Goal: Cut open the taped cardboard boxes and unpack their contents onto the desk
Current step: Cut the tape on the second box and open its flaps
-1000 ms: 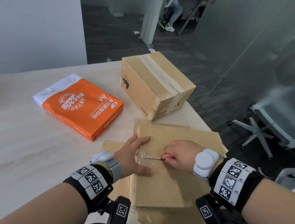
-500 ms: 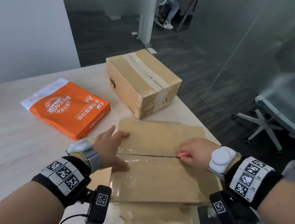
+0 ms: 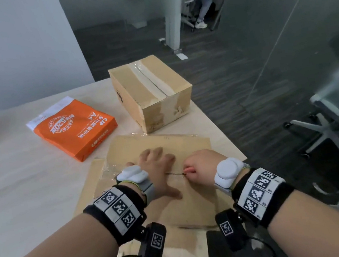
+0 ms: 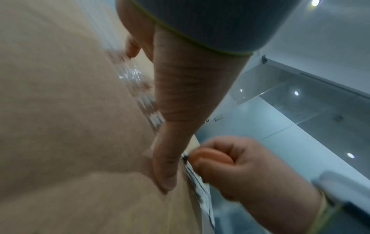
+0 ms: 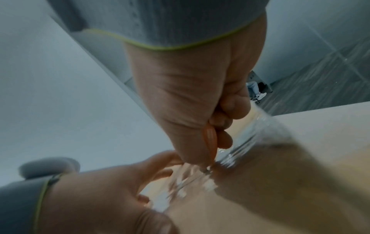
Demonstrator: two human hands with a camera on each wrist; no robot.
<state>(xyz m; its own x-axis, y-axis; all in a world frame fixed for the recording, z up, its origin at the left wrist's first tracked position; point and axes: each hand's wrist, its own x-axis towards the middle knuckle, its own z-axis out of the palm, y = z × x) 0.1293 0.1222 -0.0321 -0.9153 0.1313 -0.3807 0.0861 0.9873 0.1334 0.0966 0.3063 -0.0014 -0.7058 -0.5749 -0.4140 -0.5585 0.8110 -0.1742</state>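
A low cardboard box [image 3: 166,143] with clear tape over its top seam lies at the desk's near right corner. My left hand [image 3: 158,166] presses flat on its top, fingers spread and thumb [image 4: 170,150] stretched out on the cardboard. Right beside it, my right hand [image 3: 201,167] is a fist around a small pink cutter [image 3: 187,170], whose tip sits on the taped seam [image 3: 174,173]. The wrist views show the cutter [image 5: 209,139] pinched against the wrinkled tape [image 5: 250,142]. A second taped box [image 3: 151,92] stands further back.
An orange ream of A4 paper [image 3: 74,127] lies on the desk [image 3: 21,178] to the left. The desk's right edge runs just past the boxes. An office chair [image 3: 323,122] stands on the dark floor to the right, near a glass wall.
My right hand moved left along the seam from its right end, back next to the left hand. My left hand shifted right, onto the middle of the box top.
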